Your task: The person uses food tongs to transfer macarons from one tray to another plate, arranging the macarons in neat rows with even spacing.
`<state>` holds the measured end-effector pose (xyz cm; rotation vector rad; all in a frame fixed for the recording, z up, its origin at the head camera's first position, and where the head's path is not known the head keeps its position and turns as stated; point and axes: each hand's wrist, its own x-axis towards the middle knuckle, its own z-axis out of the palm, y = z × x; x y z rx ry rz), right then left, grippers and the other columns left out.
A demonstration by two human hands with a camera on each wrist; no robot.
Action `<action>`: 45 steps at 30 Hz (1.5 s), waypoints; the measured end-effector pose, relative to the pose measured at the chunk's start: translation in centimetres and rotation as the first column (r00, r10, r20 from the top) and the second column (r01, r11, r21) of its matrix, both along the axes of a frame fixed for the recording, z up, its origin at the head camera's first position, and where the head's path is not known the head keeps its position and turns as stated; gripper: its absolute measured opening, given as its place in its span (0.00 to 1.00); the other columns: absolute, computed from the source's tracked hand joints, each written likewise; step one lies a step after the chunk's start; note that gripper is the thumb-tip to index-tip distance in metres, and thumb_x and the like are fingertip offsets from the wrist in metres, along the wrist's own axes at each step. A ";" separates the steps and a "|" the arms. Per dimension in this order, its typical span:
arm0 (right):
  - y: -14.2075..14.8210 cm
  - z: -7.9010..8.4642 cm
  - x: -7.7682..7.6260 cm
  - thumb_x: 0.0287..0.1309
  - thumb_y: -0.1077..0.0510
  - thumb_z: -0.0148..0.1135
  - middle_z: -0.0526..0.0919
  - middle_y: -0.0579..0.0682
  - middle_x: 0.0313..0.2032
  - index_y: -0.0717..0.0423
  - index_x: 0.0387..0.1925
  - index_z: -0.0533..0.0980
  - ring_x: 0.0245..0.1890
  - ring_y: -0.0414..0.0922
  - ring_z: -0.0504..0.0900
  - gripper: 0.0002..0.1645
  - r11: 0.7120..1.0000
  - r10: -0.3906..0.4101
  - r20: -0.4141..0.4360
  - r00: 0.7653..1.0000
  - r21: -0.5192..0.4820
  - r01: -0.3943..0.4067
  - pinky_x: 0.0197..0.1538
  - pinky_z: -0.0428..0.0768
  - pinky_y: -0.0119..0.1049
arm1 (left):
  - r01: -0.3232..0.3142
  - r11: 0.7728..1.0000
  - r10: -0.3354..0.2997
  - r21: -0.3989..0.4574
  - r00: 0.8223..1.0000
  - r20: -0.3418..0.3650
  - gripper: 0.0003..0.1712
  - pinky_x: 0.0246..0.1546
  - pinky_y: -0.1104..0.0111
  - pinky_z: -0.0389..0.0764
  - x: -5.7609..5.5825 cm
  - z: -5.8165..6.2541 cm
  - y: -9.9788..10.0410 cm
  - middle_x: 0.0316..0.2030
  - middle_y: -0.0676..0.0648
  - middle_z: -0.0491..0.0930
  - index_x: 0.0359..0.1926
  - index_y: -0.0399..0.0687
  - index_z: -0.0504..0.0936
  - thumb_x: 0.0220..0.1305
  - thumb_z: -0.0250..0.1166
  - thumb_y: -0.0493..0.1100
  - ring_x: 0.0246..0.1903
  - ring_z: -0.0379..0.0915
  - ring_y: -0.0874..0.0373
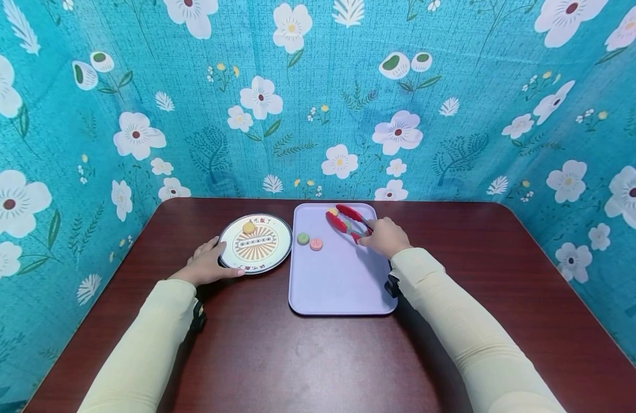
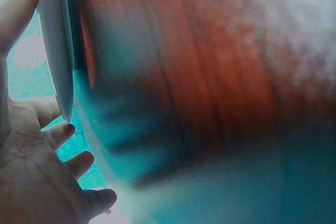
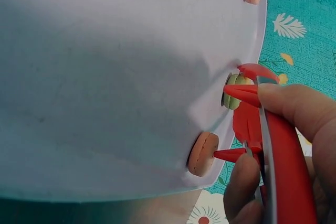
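Observation:
My left hand (image 1: pixel 206 264) grips the rim of a round white patterned plate (image 1: pixel 283 244), thumb at the front edge and fingers along the left side. One yellow macaron (image 1: pixel 249 228) sits on that plate. My right hand (image 1: pixel 387 236) holds red-headed tongs (image 3: pixel 289 166) over the far right of a lilac tray (image 1: pixel 338 287). The tongs' arms stand apart, near a green macaron (image 3: pixel 230 98) and a yellow macaron (image 1: pixel 332 211). Beside one red tip is a pinkish-orange macaron (image 3: pixel 203 154), which the right hand hides in the head view.
On the tray's left side lie another green macaron (image 1: pixel 303 238) and a pink macaron (image 1: pixel 316 244). Plate and tray stand side by side on a dark brown table (image 1: pixel 266 355). A blue floral cloth (image 1: pixel 307 103) hangs around the back and sides.

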<state>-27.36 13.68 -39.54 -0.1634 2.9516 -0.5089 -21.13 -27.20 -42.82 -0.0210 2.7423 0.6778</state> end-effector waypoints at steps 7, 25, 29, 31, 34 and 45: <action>0.0 -0.1 0.0 0.53 0.48 0.69 0.78 0.59 0.39 0.61 0.60 0.74 0.37 0.51 0.75 0.36 1.000 0.006 -0.007 1.000 0.019 -0.006 0.36 0.78 0.42 | -0.001 1.000 0.001 -0.003 1.000 0.006 0.66 0.65 0.34 0.44 0.0 0.3 0.2 0.73 0.29 0.38 0.74 0.34 0.46 0.49 0.67 0.70 0.69 0.33 0.30; 0.0 -0.1 0.0 0.54 0.48 0.69 0.78 0.59 0.41 0.60 0.63 0.72 0.39 0.51 0.75 0.37 1.000 0.001 0.008 1.000 0.020 -0.001 0.39 0.80 0.43 | -0.006 1.000 0.006 0.005 1.000 0.006 0.68 0.64 0.33 0.43 0.1 0.2 0.2 0.73 0.30 0.38 0.74 0.35 0.46 0.48 0.68 0.70 0.69 0.33 0.30; 0.0 -0.1 0.1 0.54 0.48 0.69 0.78 0.60 0.42 0.59 0.64 0.71 0.40 0.51 0.75 0.38 1.000 -0.001 0.011 1.000 0.017 0.001 0.39 0.80 0.42 | -0.007 1.000 0.007 0.002 1.000 0.003 0.67 0.65 0.33 0.43 0.0 0.1 0.1 0.73 0.30 0.38 0.74 0.35 0.46 0.48 0.68 0.70 0.69 0.33 0.30; -0.1 0.0 0.2 0.54 0.48 0.69 0.78 0.60 0.43 0.60 0.64 0.70 0.40 0.51 0.75 0.38 1.000 -0.004 0.012 1.000 0.011 0.004 0.39 0.79 0.42 | -0.007 1.000 0.007 -0.001 1.000 0.003 0.67 0.65 0.34 0.44 0.0 0.0 0.1 0.73 0.30 0.39 0.74 0.35 0.46 0.49 0.68 0.70 0.69 0.33 0.30; -0.1 -0.1 0.2 0.53 0.49 0.70 0.78 0.60 0.42 0.59 0.64 0.70 0.39 0.51 0.75 0.39 1.000 -0.008 0.014 1.000 0.002 0.008 0.38 0.80 0.41 | -0.006 1.000 0.006 0.001 1.000 0.005 0.67 0.65 0.34 0.44 0.0 0.1 0.1 0.73 0.30 0.39 0.74 0.34 0.46 0.49 0.68 0.70 0.69 0.33 0.30; 0.0 -0.3 0.0 0.53 0.49 0.70 0.78 0.60 0.44 0.59 0.65 0.69 0.39 0.50 0.74 0.40 1.000 -0.013 0.008 1.000 0.000 0.013 0.37 0.80 0.40 | -0.004 1.000 0.004 0.002 1.000 0.002 0.67 0.65 0.34 0.44 0.0 0.1 0.0 0.73 0.30 0.38 0.74 0.34 0.46 0.49 0.68 0.70 0.69 0.33 0.30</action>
